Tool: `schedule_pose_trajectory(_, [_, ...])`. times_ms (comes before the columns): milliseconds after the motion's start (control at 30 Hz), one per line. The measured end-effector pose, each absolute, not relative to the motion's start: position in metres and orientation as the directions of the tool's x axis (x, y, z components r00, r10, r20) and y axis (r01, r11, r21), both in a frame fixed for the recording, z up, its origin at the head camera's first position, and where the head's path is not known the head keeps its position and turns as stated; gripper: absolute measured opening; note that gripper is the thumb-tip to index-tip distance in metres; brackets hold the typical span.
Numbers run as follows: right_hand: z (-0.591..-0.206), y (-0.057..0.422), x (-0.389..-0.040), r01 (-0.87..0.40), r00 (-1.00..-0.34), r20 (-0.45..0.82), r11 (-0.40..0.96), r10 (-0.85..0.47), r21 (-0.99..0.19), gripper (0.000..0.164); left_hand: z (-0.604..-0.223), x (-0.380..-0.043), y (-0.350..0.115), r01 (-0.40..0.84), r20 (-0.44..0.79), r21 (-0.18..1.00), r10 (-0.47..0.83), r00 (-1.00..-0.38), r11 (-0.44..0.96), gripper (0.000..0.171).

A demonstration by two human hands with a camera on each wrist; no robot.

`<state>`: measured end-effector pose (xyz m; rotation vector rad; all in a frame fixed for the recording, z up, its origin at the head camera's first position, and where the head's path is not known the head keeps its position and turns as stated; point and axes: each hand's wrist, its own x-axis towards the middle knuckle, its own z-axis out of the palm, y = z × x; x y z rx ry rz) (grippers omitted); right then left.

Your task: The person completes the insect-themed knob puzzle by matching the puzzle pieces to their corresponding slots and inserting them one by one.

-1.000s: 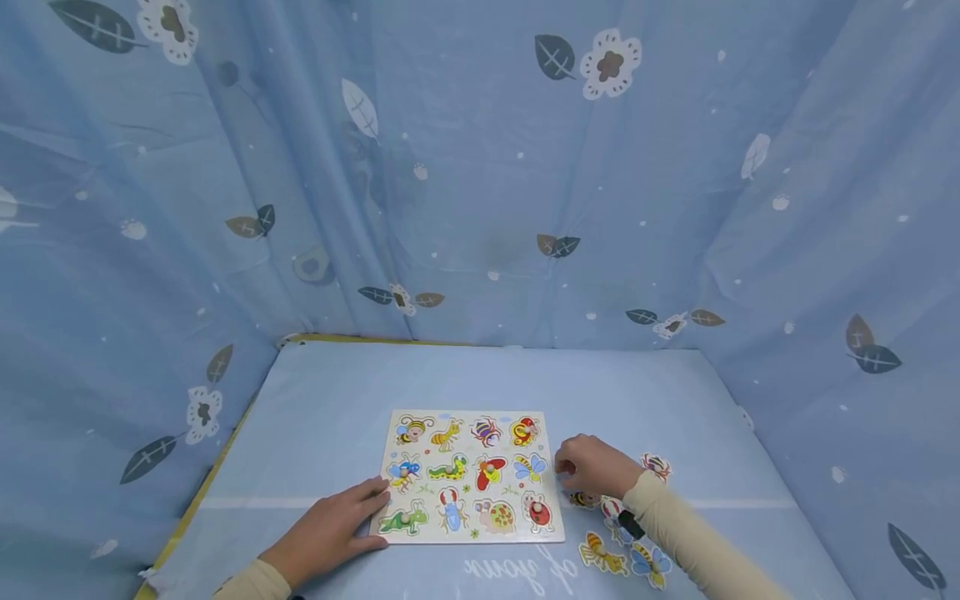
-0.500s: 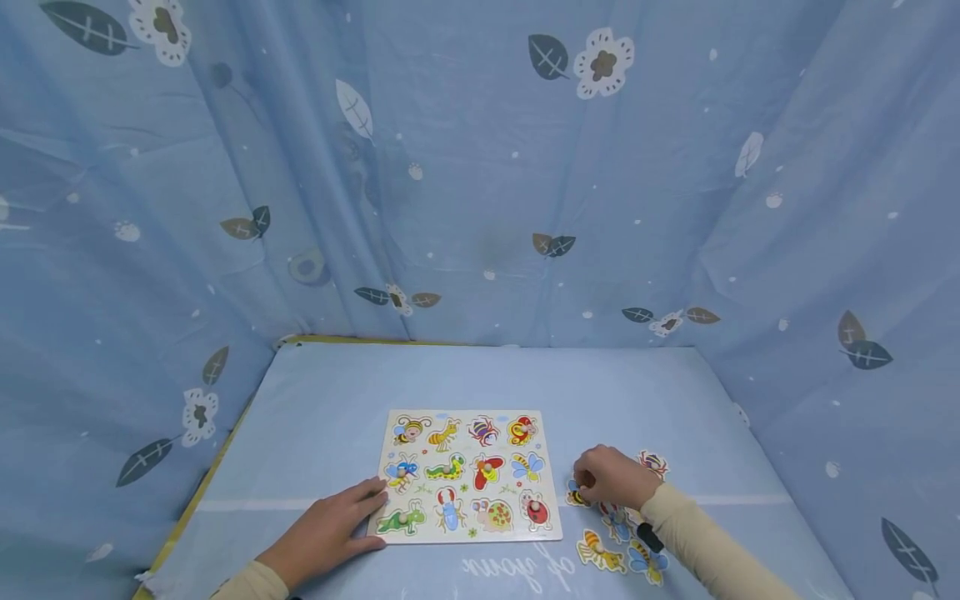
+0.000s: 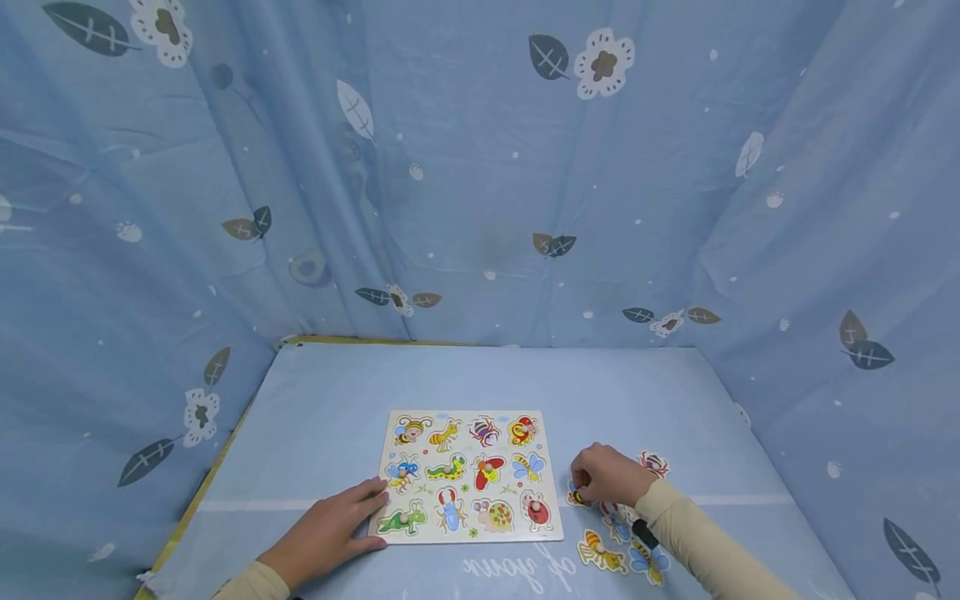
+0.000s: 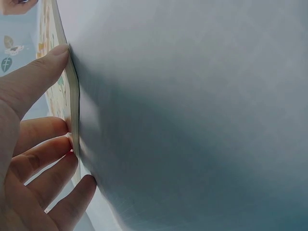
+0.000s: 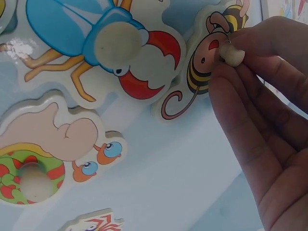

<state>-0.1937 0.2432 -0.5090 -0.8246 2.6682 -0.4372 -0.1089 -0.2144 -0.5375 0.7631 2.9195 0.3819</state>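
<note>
A wooden peg puzzle board [image 3: 468,540] with printed insects lies on the table. My left hand [image 3: 330,529] rests at its left edge; in the left wrist view the thumb and fingertips touch the board's side. To the right of the board, my right hand [image 3: 615,475] pinches the small round knob of a bee puzzle piece [image 5: 197,67] between thumb and fingers. The bee lies beside a blue stag beetle piece [image 5: 62,29]. A snail piece [image 5: 48,130] is close by, largely hidden under the right arm in the head view.
Around the right forearm lie a spider piece [image 3: 654,463], a yellow ant piece [image 3: 602,552] and a blue-winged insect piece [image 3: 648,562]. Several pieces with knobs, such as the ladybug [image 3: 537,510], sit in the board. Blue curtains [image 3: 480,167] enclose the table [image 3: 480,375].
My right hand has shifted a little right, away from the board's edge, and now pinches the bee piece's knob. The left hand has stayed on the board.
</note>
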Motion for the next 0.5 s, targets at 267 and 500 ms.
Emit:
schedule_pose_trajectory(267, [-0.504, 0.230, -0.205, -0.455, -0.789, -0.272, 0.822, -0.551, -0.343, 0.014, -0.538, -0.108, -0.216, 0.478, -0.019, 0.270, 0.501, -0.865, 0.836, 0.074])
schedule_pose_trajectory(500, [-0.492, 0.205, -0.224, -0.525, -0.762, -0.289, 0.814, -0.580, -0.249, 0.016, -0.538, -0.108, -0.216, 0.481, -0.021, 0.271, 0.505, -0.863, 0.834, 0.073])
